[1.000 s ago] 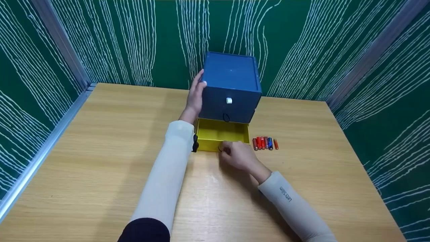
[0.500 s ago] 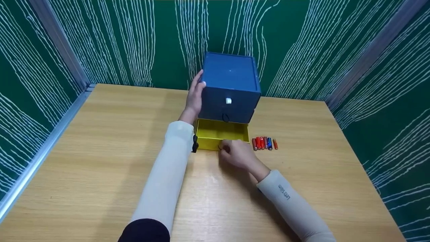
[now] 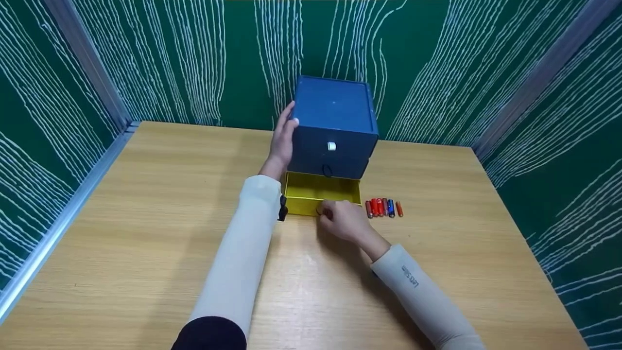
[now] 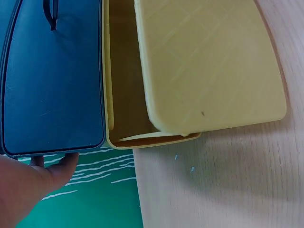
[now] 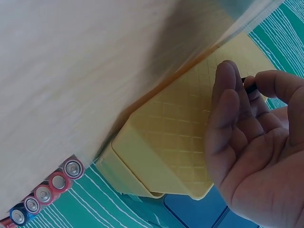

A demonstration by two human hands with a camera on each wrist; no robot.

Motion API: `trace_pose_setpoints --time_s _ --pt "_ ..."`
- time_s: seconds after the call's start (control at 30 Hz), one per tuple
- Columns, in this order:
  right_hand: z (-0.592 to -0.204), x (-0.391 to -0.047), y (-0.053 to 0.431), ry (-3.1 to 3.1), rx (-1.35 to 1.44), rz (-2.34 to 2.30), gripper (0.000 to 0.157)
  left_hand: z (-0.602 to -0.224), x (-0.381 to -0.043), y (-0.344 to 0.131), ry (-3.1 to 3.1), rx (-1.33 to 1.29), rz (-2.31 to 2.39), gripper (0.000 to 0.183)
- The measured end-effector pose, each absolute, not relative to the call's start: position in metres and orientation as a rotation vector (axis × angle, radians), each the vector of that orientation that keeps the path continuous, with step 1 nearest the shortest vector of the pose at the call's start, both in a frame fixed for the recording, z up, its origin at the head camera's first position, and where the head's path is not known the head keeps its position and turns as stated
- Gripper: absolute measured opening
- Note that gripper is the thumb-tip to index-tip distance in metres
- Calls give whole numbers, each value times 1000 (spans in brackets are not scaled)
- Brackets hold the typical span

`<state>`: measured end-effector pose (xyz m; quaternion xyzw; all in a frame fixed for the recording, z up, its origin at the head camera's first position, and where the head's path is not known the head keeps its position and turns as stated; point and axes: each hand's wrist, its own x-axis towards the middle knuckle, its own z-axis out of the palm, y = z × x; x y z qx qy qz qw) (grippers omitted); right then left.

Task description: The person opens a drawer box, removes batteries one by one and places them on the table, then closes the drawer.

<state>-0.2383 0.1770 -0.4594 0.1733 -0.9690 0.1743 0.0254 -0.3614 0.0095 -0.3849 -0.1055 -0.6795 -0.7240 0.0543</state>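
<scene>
A blue drawer cabinet (image 3: 335, 104) stands at the back of the table. Its yellow bottom drawer (image 3: 301, 206) is pulled partly out, and the inside that shows holds nothing. My left hand (image 3: 282, 141) lies against the cabinet's left side, fingers extended along it; in the left wrist view the thumb is at the cabinet's edge. My right hand (image 3: 345, 221) is at the drawer front, pinching its black loop handle (image 5: 249, 86) between thumb and fingers. Most of that loop is hidden by the hand.
Several batteries (image 3: 379, 207), red, dark and blue, lie in a row right of the drawer, with a thin orange one (image 3: 399, 208) slightly apart. A white knob (image 3: 331, 146) and another black loop (image 3: 327, 170) are on the cabinet's front. Green walls (image 3: 243, 58) surround the table.
The yellow drawer has slid slightly inward toward the cabinet, my right hand moving forward with it. My left hand stays against the cabinet's side, and the batteries have not moved.
</scene>
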Motion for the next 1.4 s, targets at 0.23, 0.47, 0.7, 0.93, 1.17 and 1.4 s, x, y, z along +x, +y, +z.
trace_pose_setpoints --time_s 0.23,0.47,0.7,0.93,1.17,1.4 --pt "-458 -242 176 -3018 521 571 12 -373 -351 8 -2071 -315 -2230 45" --pt "-459 -244 176 -3030 510 584 12 -363 -338 8 -2079 -327 -2228 47" --pt "-460 -248 176 -2991 512 516 10 -362 -337 9 -2082 -348 -2206 49" --pt "-458 -252 175 -3008 498 531 12 -362 -337 7 -2080 -346 -2198 49" --pt "-458 -255 174 -3030 471 569 12 -367 -343 8 -2068 -332 -2223 47" --pt "-459 -259 175 -3056 448 617 14 -384 -360 10 -2057 -326 -2210 45"
